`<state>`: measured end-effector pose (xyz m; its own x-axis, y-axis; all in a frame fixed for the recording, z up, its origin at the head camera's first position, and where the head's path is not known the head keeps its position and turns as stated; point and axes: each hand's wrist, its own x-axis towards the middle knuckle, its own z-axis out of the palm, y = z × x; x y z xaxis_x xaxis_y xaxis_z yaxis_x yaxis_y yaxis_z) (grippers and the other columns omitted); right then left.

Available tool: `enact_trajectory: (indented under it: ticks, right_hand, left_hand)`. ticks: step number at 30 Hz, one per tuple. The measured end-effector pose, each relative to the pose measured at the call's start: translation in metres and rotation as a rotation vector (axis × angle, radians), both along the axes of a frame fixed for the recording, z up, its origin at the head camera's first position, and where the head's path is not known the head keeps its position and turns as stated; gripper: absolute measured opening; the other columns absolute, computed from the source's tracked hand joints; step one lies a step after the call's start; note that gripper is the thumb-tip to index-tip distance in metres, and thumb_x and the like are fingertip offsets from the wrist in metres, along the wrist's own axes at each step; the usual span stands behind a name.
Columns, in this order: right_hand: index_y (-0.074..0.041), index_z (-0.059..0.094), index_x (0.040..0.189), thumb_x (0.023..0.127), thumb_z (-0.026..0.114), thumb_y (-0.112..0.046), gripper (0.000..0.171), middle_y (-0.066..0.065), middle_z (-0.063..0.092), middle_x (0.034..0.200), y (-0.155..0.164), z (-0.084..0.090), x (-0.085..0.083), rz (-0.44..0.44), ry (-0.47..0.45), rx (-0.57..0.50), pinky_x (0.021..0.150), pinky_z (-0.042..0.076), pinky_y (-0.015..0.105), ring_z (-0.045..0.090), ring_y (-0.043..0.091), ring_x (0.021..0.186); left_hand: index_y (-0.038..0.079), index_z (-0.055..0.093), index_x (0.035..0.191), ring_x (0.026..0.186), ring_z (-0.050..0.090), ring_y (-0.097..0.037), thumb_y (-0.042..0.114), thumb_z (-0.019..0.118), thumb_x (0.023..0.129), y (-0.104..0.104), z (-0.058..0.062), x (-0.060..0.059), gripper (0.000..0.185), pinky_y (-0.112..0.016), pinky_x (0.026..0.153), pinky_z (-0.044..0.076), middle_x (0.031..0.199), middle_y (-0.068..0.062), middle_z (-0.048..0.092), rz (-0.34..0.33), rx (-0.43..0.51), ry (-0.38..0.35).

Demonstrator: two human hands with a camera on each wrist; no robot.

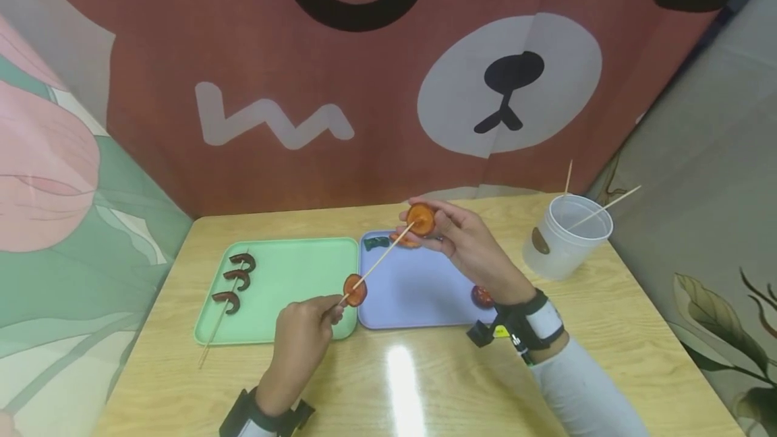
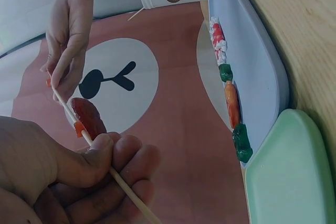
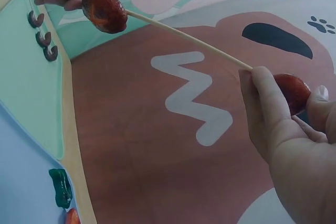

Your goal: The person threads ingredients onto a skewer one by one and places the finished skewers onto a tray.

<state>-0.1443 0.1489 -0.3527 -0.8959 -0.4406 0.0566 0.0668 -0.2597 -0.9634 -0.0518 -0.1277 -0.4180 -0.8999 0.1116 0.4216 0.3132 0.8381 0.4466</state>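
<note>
My left hand pinches the near end of a thin wooden skewer over the gap between the two trays. One red-orange slice is threaded on the skewer just past the left fingers. My right hand holds a second orange slice at the skewer's far tip. In the right wrist view the tip meets that slice between the fingers. In the left wrist view the skewer runs from my thumb up to the right hand.
A green tray holds a finished skewer with three dark curved pieces. The lilac tray carries a green piece, orange pieces and a red slice. A white cup with spare skewers stands at the right.
</note>
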Motion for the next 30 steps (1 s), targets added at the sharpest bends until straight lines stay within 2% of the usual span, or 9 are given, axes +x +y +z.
enact_trajectory:
  ticks: [5,10,19,25,30]
  right_hand:
    - [-0.006,0.05,0.148,0.106,0.051,-0.027,0.047,0.02,0.057,0.146,-0.002,-0.001,0.001,-0.003,-0.01,0.002,0.104,0.054,0.036,0.062,0.027,0.132]
    - [-0.006,0.05,0.148,0.104,0.051,-0.032,0.051,0.021,0.059,0.142,-0.003,-0.003,0.0,-0.007,-0.005,-0.014,0.104,0.054,0.035,0.063,0.029,0.131]
    - [-0.003,0.05,0.147,0.103,0.052,-0.035,0.054,0.021,0.061,0.14,-0.006,-0.007,-0.002,-0.022,0.0,0.003,0.103,0.055,0.034,0.059,0.036,0.134]
    - [-0.006,0.051,0.147,0.102,0.06,-0.027,0.051,0.024,0.055,0.146,-0.008,-0.009,-0.002,-0.029,0.003,0.032,0.101,0.057,0.038,0.058,0.04,0.134]
    - [-0.005,0.051,0.146,0.101,0.06,-0.026,0.05,0.029,0.052,0.148,-0.012,-0.01,-0.001,-0.002,0.035,0.016,0.103,0.056,0.041,0.066,0.033,0.126]
  left_hand:
    - [0.008,0.082,0.09,0.062,0.074,-0.014,-0.001,0.085,0.075,0.0,-0.003,0.0,0.017,-0.036,0.059,0.061,0.071,-0.002,0.077,0.004,-0.013,0.029]
    - [0.008,0.082,0.09,0.062,0.074,-0.015,-0.002,0.085,0.075,-0.001,-0.002,0.0,0.018,-0.037,0.059,0.062,0.072,-0.003,0.078,0.003,-0.022,0.045]
    - [0.007,0.082,0.09,0.065,0.076,-0.018,-0.004,0.084,0.075,-0.002,0.001,0.001,0.018,-0.037,0.058,0.062,0.077,-0.005,0.079,0.026,-0.043,0.032]
    - [0.008,0.082,0.088,0.065,0.076,-0.017,-0.002,0.085,0.075,-0.002,0.0,0.002,0.016,-0.038,0.058,0.061,0.073,-0.003,0.078,0.026,-0.03,0.027]
    - [0.007,0.082,0.089,0.062,0.074,-0.013,-0.004,0.084,0.076,0.001,0.0,0.001,0.017,-0.035,0.06,0.062,0.072,-0.002,0.078,0.006,0.005,0.013]
